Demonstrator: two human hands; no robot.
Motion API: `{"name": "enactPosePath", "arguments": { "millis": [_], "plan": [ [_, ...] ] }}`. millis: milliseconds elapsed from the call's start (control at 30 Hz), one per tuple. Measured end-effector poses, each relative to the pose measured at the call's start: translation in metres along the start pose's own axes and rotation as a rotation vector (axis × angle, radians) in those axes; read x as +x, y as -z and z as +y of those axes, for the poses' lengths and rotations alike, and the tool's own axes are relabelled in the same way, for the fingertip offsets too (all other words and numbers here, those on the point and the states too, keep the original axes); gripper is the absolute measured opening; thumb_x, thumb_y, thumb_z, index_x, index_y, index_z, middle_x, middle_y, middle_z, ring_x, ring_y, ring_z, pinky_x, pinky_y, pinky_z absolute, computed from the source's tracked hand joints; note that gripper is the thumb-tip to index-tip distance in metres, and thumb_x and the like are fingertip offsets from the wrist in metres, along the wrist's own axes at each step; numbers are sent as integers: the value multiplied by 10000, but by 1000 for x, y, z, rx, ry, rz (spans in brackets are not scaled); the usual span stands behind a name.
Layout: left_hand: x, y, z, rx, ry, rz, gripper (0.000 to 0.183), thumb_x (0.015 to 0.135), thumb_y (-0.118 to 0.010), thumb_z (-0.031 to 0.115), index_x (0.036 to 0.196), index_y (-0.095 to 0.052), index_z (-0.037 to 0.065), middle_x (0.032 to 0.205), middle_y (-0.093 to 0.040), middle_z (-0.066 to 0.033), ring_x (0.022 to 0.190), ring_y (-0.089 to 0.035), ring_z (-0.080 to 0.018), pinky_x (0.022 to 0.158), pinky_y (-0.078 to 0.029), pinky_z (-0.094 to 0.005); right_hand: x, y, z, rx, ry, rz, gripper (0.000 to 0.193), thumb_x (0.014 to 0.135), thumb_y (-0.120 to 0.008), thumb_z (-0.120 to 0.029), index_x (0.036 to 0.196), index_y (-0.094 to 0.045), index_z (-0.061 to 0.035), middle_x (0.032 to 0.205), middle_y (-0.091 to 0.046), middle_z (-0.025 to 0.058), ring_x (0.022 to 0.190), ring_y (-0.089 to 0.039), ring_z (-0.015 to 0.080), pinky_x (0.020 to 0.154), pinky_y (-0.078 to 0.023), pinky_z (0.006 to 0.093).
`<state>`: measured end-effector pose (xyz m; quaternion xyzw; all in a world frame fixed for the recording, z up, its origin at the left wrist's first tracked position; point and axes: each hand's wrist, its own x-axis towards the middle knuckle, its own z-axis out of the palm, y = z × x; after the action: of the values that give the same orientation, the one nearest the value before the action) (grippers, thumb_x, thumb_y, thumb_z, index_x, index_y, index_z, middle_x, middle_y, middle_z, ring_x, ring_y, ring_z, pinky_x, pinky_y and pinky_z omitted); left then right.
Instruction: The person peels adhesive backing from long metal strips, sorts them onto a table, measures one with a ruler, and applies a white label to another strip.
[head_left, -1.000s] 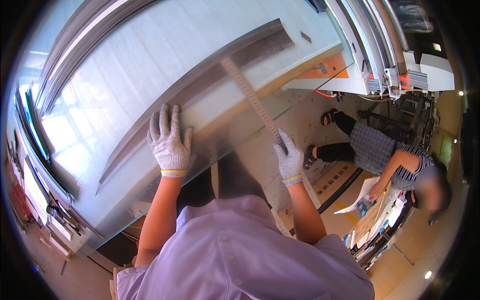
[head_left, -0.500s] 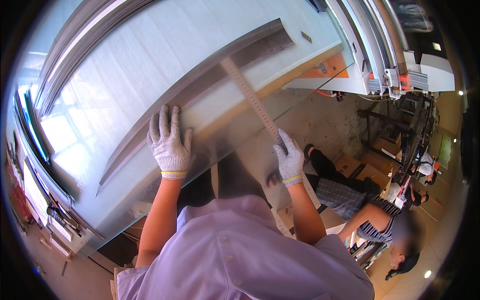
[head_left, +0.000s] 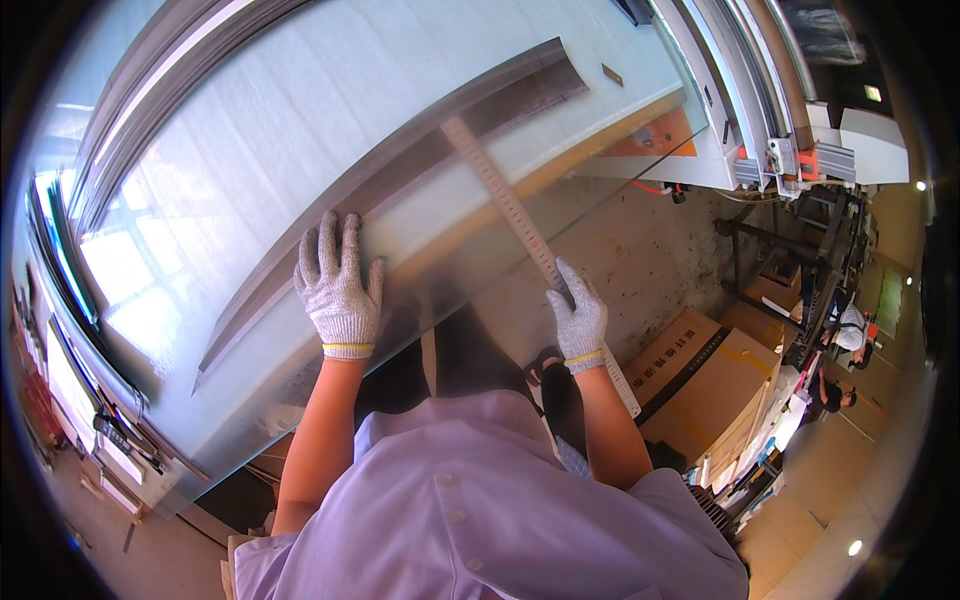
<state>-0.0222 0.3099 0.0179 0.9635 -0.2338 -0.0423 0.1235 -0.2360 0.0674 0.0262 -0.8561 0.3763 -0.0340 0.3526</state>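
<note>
A long grey-brown strip (head_left: 400, 172), curved by the lens, lies on the pale table top (head_left: 260, 130). My left hand (head_left: 340, 278), in a grey knit glove with a yellow-edged cuff, rests flat with fingers spread on the strip's near edge. My right hand (head_left: 580, 315), gloved alike, is closed around a long steel ruler (head_left: 505, 200). The ruler's far end lies over the strip, and it slants across the table's near edge. Its near end shows past my right wrist. My palm hides the part of the ruler inside the grip.
Dark long profiles (head_left: 160, 90) lie along the table's far left. A small dark plate (head_left: 612, 74) lies beyond the strip's right end. A machine rail (head_left: 770, 100) borders the right side. Cardboard boxes (head_left: 705, 385) stand on the floor at right, with a person's dark-clad leg (head_left: 562, 405) beside my right forearm.
The person at my right has moved toward and behind me, uncovering the cardboard boxes. Both my hands, the ruler and the strip have stayed in place.
</note>
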Motion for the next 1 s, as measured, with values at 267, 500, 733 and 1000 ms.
{"name": "enactPosePath", "arguments": {
  "millis": [267, 500, 733, 1000],
  "plan": [
    [0, -1, -1, -7, -10, 11, 621, 908, -644, 324, 1490, -488, 173, 1550, -435, -112, 1420, -369, -397, 1172, -262, -536, 1, 1, -2, -13, 0, -1, 480, 844, -741, -33, 1313, -645, -61, 1209, -697, 173, 1070, -693, 304, 932, -527, 363],
    [0, 1, 0, -3, 4, 21, 627, 895, -660, 318, 1484, -496, 177, 1545, -440, -113, 1413, -377, -395, 1167, -270, -537, 1, 0, 3, 92, 0, -17, 499, 855, -727, -8, 1343, -622, -30, 1241, -700, 144, 1105, -683, 247, 956, -515, 362],
    [-1, 0, -4, -49, 22, 74, 659, 869, -699, 298, 1483, -489, 183, 1517, -458, -116, 1388, -405, -382, 1132, -315, -531, 8, 15, 8, 579, -326, 13, 474, 892, -686, -2, 1356, -599, 39, 1337, -640, 126, 1217, -588, 190, 1036, -468, 325],
    [-7, 6, -12, -138, 71, 200, 659, 796, -742, 263, 1418, -549, 164, 1410, -518, -117, 1364, -413, -378, 1161, -269, -549, 28, 30, 9, 542, -229, 75, 485, 883, -684, 17, 1360, -597, 24, 1248, -643, 91, 1055, -559, 135, 889, -425, 279]
  ]
}}
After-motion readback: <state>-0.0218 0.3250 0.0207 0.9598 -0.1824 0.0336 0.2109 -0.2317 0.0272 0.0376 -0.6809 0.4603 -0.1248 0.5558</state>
